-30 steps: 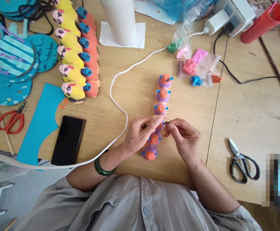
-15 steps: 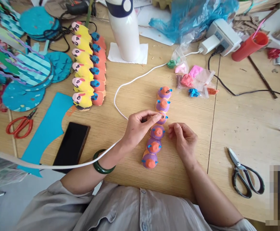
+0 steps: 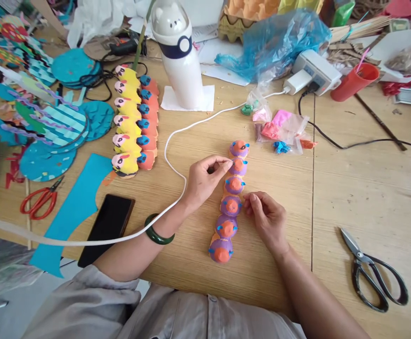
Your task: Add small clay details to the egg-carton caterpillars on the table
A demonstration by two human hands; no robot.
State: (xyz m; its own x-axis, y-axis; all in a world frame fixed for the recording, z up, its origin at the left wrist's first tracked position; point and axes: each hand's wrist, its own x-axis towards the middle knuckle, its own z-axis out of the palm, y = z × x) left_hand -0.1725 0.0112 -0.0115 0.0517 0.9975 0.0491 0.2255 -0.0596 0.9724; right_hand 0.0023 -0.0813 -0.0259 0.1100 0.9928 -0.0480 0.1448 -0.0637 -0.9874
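A strip of egg carton (image 3: 232,205) runs away from me on the table, its bumps purple with orange tops and small blue bits at the sides. The farthest bump has a black mark on its orange top. My left hand (image 3: 205,181) pinches a small dark piece, mostly hidden by the fingertips, at the left side of the second-farthest bump. A green bangle (image 3: 159,230) circles that wrist. Just right of the strip, my right hand (image 3: 267,216) is held with thumb and fingers together; whatever may be between them cannot be made out.
Finished-looking yellow and orange carton strips (image 3: 127,125) stand left, near a phone (image 3: 107,228) and red-handled scissors (image 3: 41,201). Clay packets (image 3: 279,125) lie beyond my right hand; black-handled scissors (image 3: 371,268) lie right. A white cable (image 3: 168,146) crosses the table by a white bottle (image 3: 182,70).
My left hand has shifted from the third-farthest bump to the second-farthest, still pinching the dark piece. My right hand stays beside the strip. The view has tilted up slightly.
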